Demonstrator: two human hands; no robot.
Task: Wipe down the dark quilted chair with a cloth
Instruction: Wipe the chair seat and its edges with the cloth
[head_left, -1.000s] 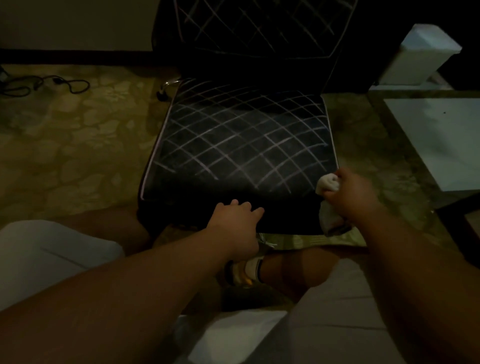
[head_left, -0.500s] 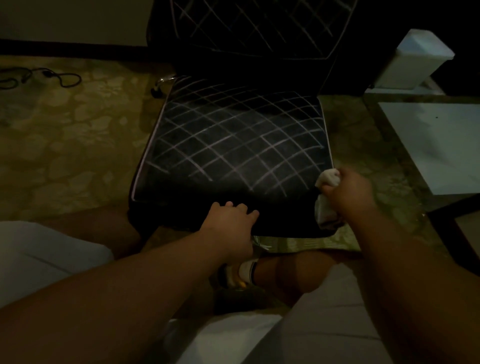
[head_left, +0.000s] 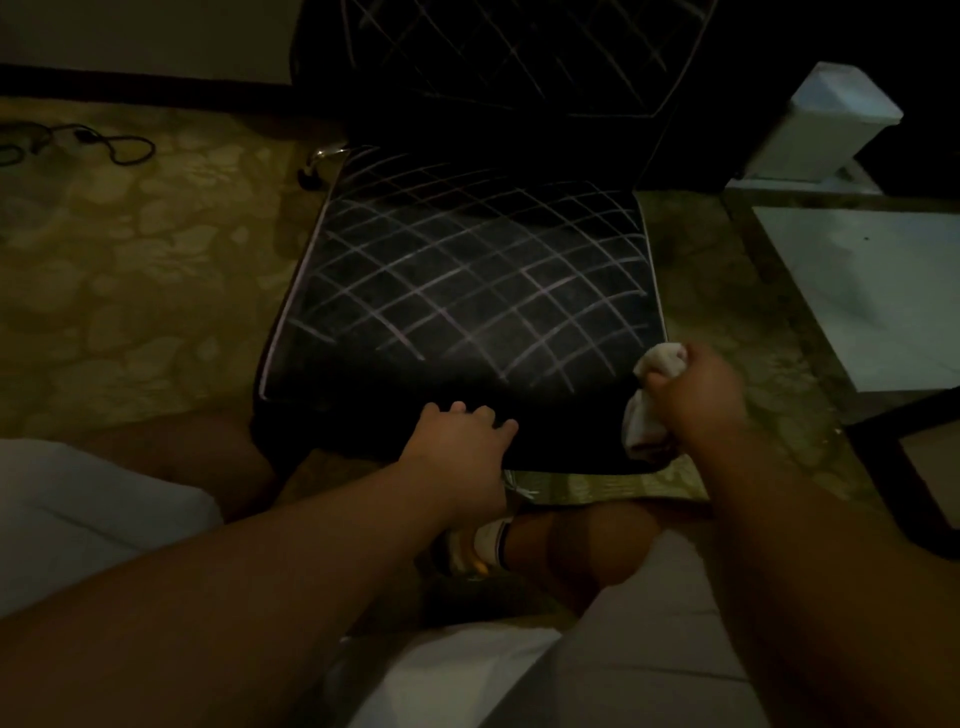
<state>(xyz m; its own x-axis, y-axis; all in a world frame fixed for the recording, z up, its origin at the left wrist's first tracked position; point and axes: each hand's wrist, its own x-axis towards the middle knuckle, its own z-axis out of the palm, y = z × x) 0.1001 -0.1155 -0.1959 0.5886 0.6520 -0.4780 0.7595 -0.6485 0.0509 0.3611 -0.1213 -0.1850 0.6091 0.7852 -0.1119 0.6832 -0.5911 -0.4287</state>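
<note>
Cloth: a pale cloth (head_left: 647, 410) is bunched in the clenched right hand (head_left: 693, 395), at the seat's front right corner.
Chair: the unwiped chair seat (head_left: 467, 306) lies to its left.
Left hand: the left hand (head_left: 460, 447) is rested open on the front edge.

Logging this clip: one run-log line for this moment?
right hand: grips cloth at seat's front-right corner | left hand: rests on chair front edge

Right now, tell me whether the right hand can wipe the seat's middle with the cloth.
Probably yes. The right hand grips the cloth at the seat's front right corner, and nothing lies on the quilting between there and the middle.
</note>
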